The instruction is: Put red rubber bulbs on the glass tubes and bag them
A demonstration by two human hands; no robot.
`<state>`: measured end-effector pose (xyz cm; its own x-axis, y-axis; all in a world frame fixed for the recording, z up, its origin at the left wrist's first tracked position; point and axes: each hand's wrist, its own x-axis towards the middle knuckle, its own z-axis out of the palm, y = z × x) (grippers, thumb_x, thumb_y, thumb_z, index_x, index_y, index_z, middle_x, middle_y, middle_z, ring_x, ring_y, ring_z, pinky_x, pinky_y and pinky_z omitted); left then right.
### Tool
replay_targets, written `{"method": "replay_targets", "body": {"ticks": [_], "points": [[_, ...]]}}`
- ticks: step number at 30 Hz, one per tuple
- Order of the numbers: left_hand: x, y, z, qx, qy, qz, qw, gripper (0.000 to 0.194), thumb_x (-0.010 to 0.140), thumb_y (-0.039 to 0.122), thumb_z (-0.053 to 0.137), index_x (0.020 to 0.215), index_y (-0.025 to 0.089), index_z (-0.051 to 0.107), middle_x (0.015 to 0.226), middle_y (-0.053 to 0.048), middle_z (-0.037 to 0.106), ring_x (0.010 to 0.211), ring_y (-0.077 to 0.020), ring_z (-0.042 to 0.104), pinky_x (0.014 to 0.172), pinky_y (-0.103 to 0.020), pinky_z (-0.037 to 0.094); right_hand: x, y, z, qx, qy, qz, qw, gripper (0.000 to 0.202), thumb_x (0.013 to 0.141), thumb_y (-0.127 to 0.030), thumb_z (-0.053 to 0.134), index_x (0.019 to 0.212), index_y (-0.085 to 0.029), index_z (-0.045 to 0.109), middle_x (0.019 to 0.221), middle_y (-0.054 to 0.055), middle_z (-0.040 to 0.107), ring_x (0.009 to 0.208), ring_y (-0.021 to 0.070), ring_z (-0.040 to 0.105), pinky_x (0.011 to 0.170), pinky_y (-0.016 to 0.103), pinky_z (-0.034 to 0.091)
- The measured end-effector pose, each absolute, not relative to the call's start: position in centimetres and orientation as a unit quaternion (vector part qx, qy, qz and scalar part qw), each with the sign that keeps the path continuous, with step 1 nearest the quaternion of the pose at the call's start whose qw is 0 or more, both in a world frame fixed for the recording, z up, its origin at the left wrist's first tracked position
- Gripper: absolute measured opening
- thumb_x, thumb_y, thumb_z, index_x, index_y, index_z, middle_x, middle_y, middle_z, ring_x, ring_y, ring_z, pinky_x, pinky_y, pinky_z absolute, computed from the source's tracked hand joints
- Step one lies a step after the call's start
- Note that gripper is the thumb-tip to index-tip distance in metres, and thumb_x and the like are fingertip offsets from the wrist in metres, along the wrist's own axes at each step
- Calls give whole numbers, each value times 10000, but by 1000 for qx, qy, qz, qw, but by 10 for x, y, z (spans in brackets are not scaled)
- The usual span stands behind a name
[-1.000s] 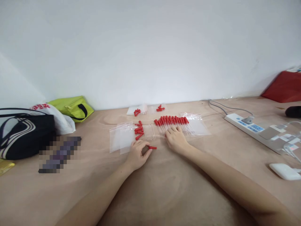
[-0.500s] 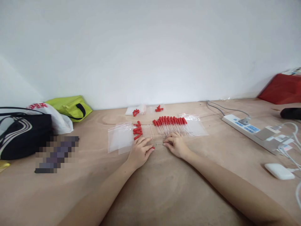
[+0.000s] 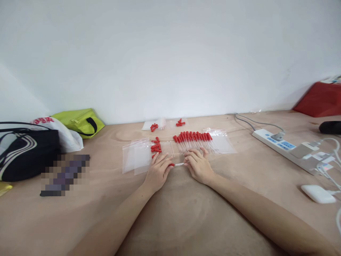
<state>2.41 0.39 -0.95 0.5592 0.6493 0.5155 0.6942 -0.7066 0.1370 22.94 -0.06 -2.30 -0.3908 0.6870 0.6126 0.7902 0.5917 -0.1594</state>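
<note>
My left hand is closed on a red rubber bulb, with only its tip showing. Pinched in my right hand is a thin clear dropper tube; its end meets the bulb. Just beyond my right hand lies a fanned row of droppers with red bulbs on clear tubes. Several loose red bulbs lie past my left fingertips, beside a row of bare clear tubes. Flat clear zip bags rest to the left of them.
Two more small bags with red bulbs lie near the wall. On the right are a power strip with cables and a white charger. A black bag and a yellow-green bag sit at left.
The tube and the red bulb have come together; a gap lay between them before. My right hand has shifted slightly and its fingers have lifted.
</note>
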Motion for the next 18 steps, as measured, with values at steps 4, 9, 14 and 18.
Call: {"method": "replay_targets", "body": {"ticks": [4, 9, 14, 18], "points": [[25, 4, -9, -886, -374, -271, 34, 231, 896, 228, 365, 917, 200, 593, 1039, -44, 651, 1110, -198, 502, 1010, -472, 264, 229, -1, -21, -448, -834, -88, 309, 142, 848, -218, 411, 827, -186, 548, 957, 50, 628, 1039, 195, 458, 965, 424, 111], [26, 4, -11, -887, -368, -278, 30, 233, 897, 236, 368, 931, 202, 596, 1043, -42, 651, 1097, -194, 512, 1009, -468, 268, 229, 0, -23, -443, -839, -102, 300, 126, 831, -182, 423, 827, -187, 550, 953, 48, 637, 1084, 210, 437, 971, 447, 104], [26, 4, -12, -884, -357, -300, 36, 229, 899, 239, 373, 900, 208, 599, 1023, -30, 661, 1052, -187, 545, 1001, -453, 268, 228, 0, -25, -436, -840, -99, 309, 189, 848, -157, 393, 812, -203, 573, 797, 27, 663, 1020, 192, 479, 986, 460, 54], [25, 4, -13, -883, -335, -325, 45, 208, 893, 224, 398, 889, 220, 606, 961, -21, 683, 988, -174, 583, 996, -443, 252, 230, 0, -23, -417, -847, -95, 316, 214, 855, -196, 404, 788, -225, 606, 722, 7, 656, 914, 175, 506, 982, 459, 49]]}}
